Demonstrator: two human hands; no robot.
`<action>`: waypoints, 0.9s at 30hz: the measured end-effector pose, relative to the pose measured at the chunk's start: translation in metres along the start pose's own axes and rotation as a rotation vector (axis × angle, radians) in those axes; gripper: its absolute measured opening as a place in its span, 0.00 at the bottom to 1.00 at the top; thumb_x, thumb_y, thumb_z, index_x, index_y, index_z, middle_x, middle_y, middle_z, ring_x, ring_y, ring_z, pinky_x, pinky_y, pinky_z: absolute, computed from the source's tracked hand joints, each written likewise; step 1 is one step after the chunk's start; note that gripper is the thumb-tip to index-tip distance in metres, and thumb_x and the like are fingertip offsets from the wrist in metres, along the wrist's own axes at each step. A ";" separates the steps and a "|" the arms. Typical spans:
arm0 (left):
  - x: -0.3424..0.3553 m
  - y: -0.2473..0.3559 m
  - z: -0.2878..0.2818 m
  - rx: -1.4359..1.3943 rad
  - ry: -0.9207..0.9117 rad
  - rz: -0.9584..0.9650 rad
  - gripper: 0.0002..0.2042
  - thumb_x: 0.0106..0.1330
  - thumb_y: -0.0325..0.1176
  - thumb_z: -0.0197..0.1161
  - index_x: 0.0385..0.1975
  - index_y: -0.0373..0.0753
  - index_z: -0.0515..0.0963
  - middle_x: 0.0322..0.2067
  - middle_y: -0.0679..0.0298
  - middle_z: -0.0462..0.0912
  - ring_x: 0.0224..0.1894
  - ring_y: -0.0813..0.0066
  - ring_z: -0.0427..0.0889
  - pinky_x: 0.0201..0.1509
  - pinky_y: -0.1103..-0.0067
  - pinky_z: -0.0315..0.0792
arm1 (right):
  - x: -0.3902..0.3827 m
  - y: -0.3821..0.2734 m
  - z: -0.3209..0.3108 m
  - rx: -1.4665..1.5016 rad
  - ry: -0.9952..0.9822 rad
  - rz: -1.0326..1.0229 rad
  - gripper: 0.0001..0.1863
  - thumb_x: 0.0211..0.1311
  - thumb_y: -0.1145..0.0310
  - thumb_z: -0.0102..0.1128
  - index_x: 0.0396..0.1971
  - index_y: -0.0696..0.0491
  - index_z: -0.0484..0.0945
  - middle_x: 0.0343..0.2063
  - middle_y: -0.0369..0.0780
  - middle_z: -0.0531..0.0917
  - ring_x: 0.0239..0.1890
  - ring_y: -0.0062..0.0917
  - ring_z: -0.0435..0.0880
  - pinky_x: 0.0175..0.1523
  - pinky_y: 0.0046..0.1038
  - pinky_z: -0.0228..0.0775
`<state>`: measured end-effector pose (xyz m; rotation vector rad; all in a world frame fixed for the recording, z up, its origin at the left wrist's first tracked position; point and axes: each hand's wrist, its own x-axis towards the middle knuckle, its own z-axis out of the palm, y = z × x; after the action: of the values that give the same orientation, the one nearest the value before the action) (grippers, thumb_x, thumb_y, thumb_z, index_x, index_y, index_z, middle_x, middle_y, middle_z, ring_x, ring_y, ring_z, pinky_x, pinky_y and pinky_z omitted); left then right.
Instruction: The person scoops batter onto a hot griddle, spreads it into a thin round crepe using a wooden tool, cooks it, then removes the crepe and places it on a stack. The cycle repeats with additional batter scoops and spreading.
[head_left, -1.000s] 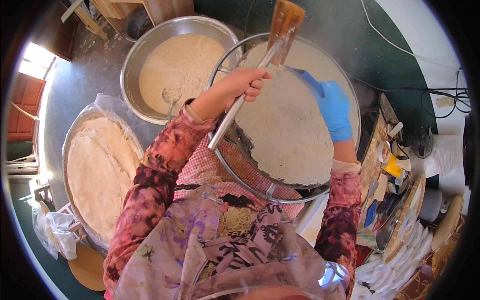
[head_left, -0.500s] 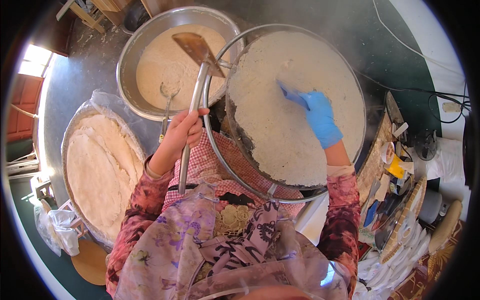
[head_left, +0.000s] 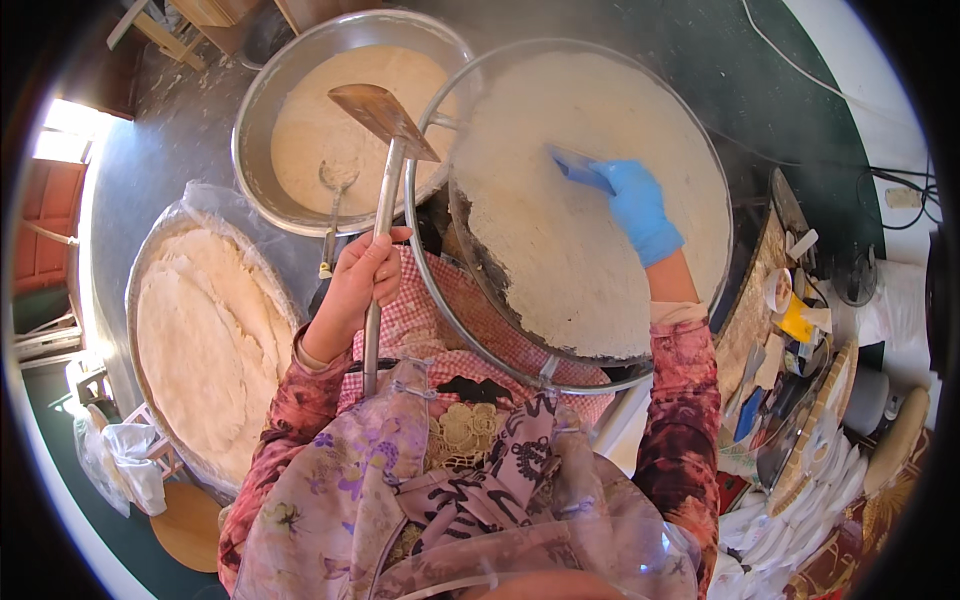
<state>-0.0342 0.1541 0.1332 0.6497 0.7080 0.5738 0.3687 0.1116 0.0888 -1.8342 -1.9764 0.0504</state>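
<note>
My left hand is closed round the metal handle of a long-handled spreader, whose flat brown blade is raised over the gap between the steel basin and the griddle. My right hand, in a blue glove, grips a blue scraper, its edge at the surface of a pale, thin round pancake. This spreads over a large round griddle with a metal ring around it. Dark bare griddle shows along the pancake's near left edge. Steam blurs the far side.
A steel basin of pale batter stands at the far left, a ladle resting in it. Nearer lies a broad plastic-lined tray of pale flat sheets. At right, a cluttered bench holds cups and tools beside stacked white bundles.
The spreader's blade has dropped slightly toward me. My right hand and the scraper have turned a little on the pancake. The whole view has shifted slightly, and more steam hangs over the griddle.
</note>
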 end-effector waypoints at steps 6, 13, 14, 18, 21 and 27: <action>-0.001 -0.003 0.005 0.028 -0.013 -0.009 0.14 0.71 0.36 0.43 0.46 0.34 0.69 0.15 0.75 0.57 0.13 0.89 0.55 0.14 0.89 0.53 | -0.027 -0.026 -0.030 0.000 -0.141 0.008 0.15 0.51 0.77 0.51 0.39 0.49 0.80 0.35 0.45 0.80 0.38 0.40 0.77 0.44 0.34 0.68; -0.005 -0.006 0.006 0.042 -0.015 0.048 0.15 0.72 0.38 0.42 0.48 0.34 0.69 0.16 0.76 0.57 0.12 0.91 0.54 0.14 0.90 0.52 | -0.087 0.006 -0.074 -0.243 0.001 0.599 0.13 0.52 0.75 0.51 0.37 0.52 0.79 0.34 0.47 0.80 0.39 0.43 0.78 0.44 0.37 0.69; -0.004 -0.007 0.007 0.046 -0.018 0.042 0.15 0.72 0.37 0.43 0.48 0.34 0.69 0.16 0.75 0.58 0.12 0.90 0.55 0.14 0.90 0.53 | -0.093 0.015 -0.076 -0.326 0.052 0.672 0.12 0.52 0.75 0.51 0.38 0.53 0.79 0.34 0.48 0.80 0.39 0.43 0.78 0.44 0.38 0.69; 0.001 -0.012 0.015 0.051 -0.061 0.023 0.15 0.72 0.37 0.43 0.47 0.34 0.69 0.16 0.74 0.58 0.12 0.89 0.55 0.14 0.89 0.53 | -0.098 0.024 -0.048 -0.334 0.020 0.580 0.15 0.53 0.75 0.49 0.42 0.52 0.77 0.35 0.49 0.79 0.39 0.43 0.78 0.43 0.39 0.70; 0.002 -0.016 0.021 0.064 -0.081 0.024 0.15 0.71 0.37 0.43 0.47 0.34 0.69 0.16 0.74 0.58 0.12 0.88 0.55 0.14 0.89 0.53 | -0.096 0.002 -0.021 -0.368 -0.133 0.580 0.17 0.53 0.75 0.47 0.44 0.50 0.76 0.36 0.50 0.78 0.39 0.44 0.78 0.44 0.40 0.69; 0.001 -0.019 0.023 0.076 -0.093 0.027 0.14 0.71 0.37 0.43 0.47 0.34 0.69 0.15 0.74 0.58 0.12 0.88 0.54 0.14 0.88 0.53 | -0.116 -0.015 -0.045 -0.097 -0.023 0.492 0.18 0.54 0.76 0.45 0.45 0.51 0.75 0.39 0.52 0.78 0.40 0.46 0.77 0.46 0.39 0.68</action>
<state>-0.0120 0.1350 0.1327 0.7529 0.6371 0.5404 0.3721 -0.0132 0.1005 -2.3510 -1.5185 0.1267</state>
